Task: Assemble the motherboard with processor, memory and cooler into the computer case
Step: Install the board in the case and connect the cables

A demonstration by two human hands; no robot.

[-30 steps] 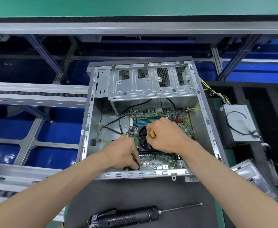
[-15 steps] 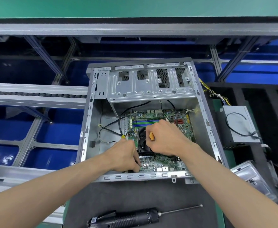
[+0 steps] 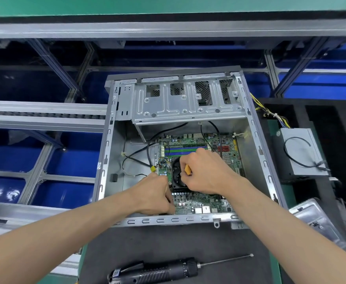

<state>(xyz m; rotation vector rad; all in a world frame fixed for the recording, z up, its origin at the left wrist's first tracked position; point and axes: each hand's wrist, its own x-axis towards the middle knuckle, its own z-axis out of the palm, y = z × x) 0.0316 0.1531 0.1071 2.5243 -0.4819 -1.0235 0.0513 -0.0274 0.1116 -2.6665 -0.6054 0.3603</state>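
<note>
The motherboard lies flat on the floor of the open computer case, in the middle of the frame, green with blue and green memory slots along its upper edge. The black cooler sits on the board just below those slots. The right hand rests over the cooler's right side with its fingers curled round a small orange piece; what that piece is cannot be made out. The left hand is at the board's lower left corner, fingers bent down and pinched at the board's edge, though what they pinch is hidden. Black cables loop across the case floor to a yellow connector left of the cooler. A silver drive cage spans the case's upper part. On the dark worktop at lower centre lies a black electric screwdriver. At right centre sits a grey power supply.
</note>
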